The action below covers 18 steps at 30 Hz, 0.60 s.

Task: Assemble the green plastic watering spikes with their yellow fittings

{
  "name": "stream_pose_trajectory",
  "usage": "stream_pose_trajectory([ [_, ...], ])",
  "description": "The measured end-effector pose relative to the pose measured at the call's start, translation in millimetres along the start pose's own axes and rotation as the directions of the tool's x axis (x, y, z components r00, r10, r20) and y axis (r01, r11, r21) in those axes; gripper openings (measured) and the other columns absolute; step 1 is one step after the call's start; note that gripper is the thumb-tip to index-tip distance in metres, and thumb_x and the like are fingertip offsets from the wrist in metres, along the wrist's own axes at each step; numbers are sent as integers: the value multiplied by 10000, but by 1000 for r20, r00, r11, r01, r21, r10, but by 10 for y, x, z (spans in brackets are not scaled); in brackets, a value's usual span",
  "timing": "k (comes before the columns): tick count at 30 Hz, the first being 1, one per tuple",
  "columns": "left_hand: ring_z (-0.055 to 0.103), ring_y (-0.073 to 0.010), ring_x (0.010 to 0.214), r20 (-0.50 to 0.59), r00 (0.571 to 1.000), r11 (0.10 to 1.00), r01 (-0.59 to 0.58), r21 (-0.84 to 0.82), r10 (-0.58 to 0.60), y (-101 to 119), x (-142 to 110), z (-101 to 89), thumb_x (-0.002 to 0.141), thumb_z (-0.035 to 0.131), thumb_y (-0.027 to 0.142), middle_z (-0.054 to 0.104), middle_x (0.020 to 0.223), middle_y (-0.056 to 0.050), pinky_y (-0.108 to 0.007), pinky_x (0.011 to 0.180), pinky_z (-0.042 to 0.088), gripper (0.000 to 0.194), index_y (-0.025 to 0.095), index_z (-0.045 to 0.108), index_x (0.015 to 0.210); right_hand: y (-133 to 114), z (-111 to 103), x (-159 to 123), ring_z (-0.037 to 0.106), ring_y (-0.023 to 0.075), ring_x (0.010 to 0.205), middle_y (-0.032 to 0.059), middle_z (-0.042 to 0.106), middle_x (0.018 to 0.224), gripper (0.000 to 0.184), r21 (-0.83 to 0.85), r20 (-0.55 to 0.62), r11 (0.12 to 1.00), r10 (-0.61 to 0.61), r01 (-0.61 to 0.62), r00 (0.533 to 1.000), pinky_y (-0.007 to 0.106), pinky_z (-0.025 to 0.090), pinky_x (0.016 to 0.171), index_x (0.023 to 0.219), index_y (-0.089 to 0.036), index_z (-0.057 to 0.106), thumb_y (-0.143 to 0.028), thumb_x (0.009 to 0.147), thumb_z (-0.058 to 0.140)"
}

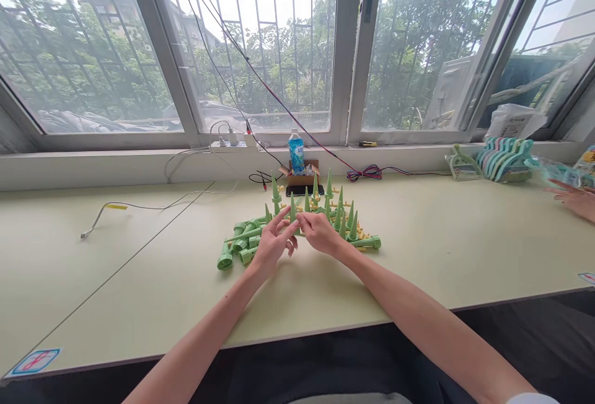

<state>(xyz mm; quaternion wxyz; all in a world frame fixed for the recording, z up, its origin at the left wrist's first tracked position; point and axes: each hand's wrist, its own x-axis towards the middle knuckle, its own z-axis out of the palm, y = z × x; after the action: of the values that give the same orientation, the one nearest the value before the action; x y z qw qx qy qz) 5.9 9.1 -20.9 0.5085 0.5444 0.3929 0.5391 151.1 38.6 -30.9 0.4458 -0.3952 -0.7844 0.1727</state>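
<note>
My left hand (275, 240) is closed with thumb and forefinger on a green plastic spike (292, 204), its tip pointing up. Against the same spike, my right hand (320, 230) pinches with thumb and fingertips; whatever small part is in that pinch is hidden. Left of my hands lies a pile of green spikes with wide round caps (225, 259). Behind and to the right, several green spikes (353, 227) stand upright on the table. Small yellow valve-like pieces (365, 235) are scattered among them.
A blue-labelled bottle (296, 153) stands by a small cardboard box (311, 171), with a dark phone (304, 190) in front. Coiled cable (367, 172) and a white cord (100, 212) lie on the table (418, 255). Pastel hangers (506, 159) and another person's hand (576, 198) are at right.
</note>
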Motion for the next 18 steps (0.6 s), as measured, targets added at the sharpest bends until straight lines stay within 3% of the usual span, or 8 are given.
stream_pose_trajectory([
  [18,515,-61,429,6,1000,999,-8,46,7,5,-5,9,765,716,362,477,835,4,-232,360,410,647,258,482,1358,-4,5,-18,320,100,508,-33,395,533,343,-6,4,1000,-9,9,1000,259,249,525,623,-194,339,-279,955,331],
])
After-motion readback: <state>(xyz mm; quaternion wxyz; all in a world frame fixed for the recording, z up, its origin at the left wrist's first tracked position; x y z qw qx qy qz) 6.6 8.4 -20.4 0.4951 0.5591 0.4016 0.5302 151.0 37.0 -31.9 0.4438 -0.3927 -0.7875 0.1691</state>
